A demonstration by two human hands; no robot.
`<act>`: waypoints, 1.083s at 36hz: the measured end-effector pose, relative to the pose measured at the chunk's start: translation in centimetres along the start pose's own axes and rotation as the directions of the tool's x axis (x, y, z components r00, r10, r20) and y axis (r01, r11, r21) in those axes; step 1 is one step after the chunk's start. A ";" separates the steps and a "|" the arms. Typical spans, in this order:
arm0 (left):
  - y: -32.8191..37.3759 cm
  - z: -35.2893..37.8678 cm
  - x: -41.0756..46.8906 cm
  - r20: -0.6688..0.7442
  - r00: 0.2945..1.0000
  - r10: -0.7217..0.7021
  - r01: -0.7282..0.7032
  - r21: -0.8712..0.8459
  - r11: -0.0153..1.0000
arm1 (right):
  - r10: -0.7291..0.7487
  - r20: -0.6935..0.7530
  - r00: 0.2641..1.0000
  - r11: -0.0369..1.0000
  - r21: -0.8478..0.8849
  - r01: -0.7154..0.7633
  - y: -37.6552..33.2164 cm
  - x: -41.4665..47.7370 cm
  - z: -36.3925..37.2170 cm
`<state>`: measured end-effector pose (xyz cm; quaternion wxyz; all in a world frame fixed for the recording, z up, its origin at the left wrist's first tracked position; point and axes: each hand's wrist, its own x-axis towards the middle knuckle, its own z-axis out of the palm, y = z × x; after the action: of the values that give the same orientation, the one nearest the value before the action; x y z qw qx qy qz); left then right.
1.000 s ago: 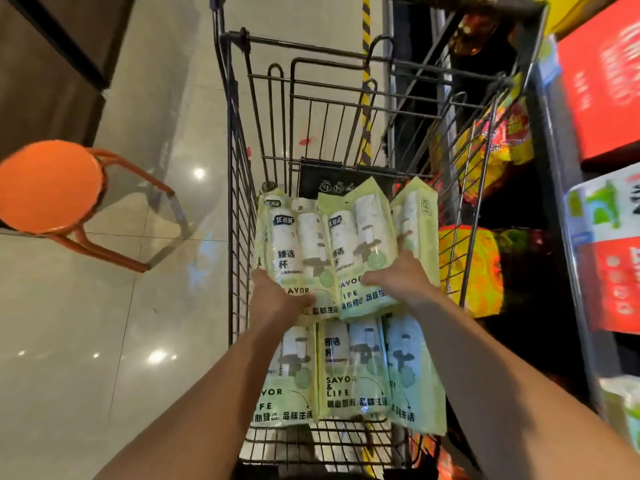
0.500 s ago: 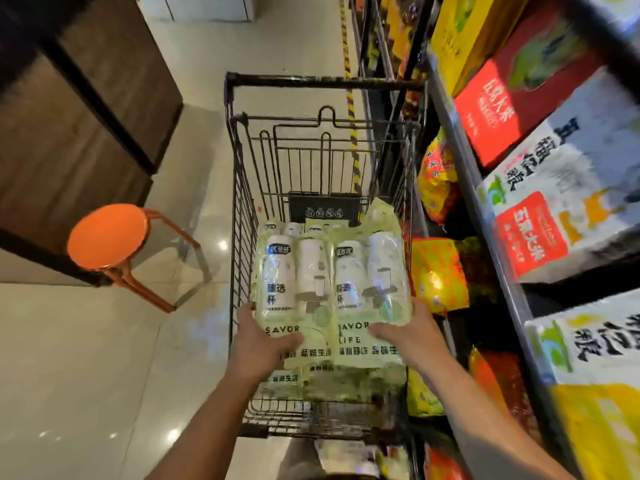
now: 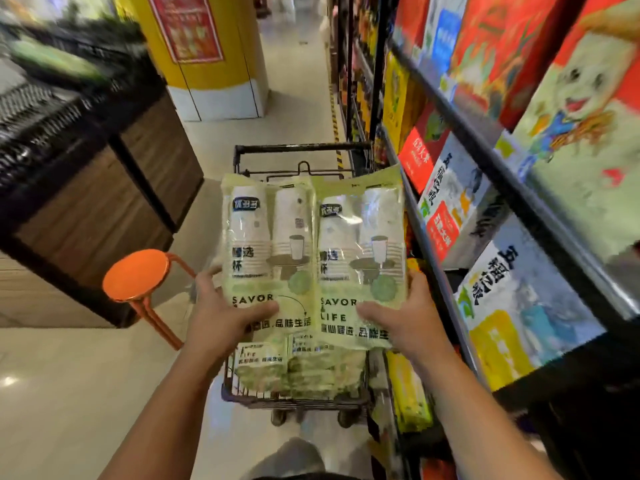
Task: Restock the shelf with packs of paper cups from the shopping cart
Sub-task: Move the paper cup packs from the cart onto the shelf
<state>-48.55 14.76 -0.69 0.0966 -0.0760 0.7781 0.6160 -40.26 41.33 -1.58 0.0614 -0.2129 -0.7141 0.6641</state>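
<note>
At the far left a dark wooden counter point(image 3: 86, 202) is smeared by blur and cut off by the frame edge. One orange stool point(image 3: 135, 275) stands on the floor to its right; its legs are partly hidden behind the left forearm.

The left hand point(image 3: 221, 320) grasps the near left corner of the left of two packs point(image 3: 266, 251). Its thumb lies across the front and its fingers are hidden behind. The two packs are held side by side, upright, above the cart point(image 3: 301, 148), and each shows two stacks of white cups. They hide the cart's middle, so only its far rim, near end and wheels show. More packs point(image 3: 311, 372) lie in the cart beneath, too blurred to count.

The right hand point(image 3: 408, 317) grasps the near right corner of the right pack, thumb on the front and fingertips curled at its edge.

The shelf point(image 3: 540, 216) runs along the right, just beside the cart. Its boxes are blurred and cut off by the frame.
</note>
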 end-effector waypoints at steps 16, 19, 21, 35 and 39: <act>4.7 -4.7 -2.4 0.340 0.913 0.227 -0.242 0.004 0.970 | -0.171 -0.143 0.975 0.954 0.222 0.201 -3.2 -10.1 1.1; 4.6 -6.8 -2.5 0.417 0.872 0.257 -0.287 0.011 0.958 | -0.177 -0.185 0.967 0.942 0.253 0.221 -2.9 -12.6 3.5; 3.8 -8.0 -2.3 0.469 0.846 0.254 -0.290 0.004 0.957 | -0.163 -0.224 0.961 0.936 0.271 0.222 -2.4 -14.6 5.2; -3.0 -8.4 -7.1 0.748 0.644 0.163 -0.266 0.020 0.964 | 0.074 -0.651 0.756 0.965 0.237 0.110 2.5 -31.3 10.7; -2.8 -6.8 -10.3 0.804 0.562 0.196 -0.318 -0.009 0.948 | 0.119 -0.716 0.687 0.966 0.244 0.086 2.3 -36.5 10.6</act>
<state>-38.33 7.51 0.73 0.3464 0.3272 0.6961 0.5371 -10.80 17.55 2.15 0.3598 -0.4545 -0.5367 0.6132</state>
